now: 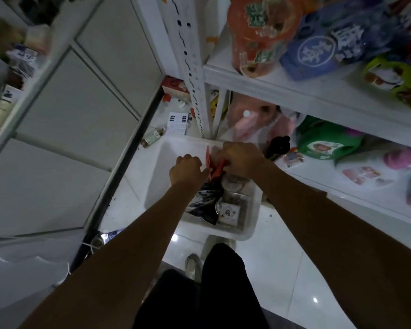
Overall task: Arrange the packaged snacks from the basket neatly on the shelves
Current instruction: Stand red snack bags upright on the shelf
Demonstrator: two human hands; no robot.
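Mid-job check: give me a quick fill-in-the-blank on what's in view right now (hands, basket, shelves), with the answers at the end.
1. The left hand and right hand meet on a ____ packet.
2. The white basket below them stands on the ____.
3. On the upper shelf, the blue bag lies between an orange bag and a ____ one.

Missing words: red; floor; green.
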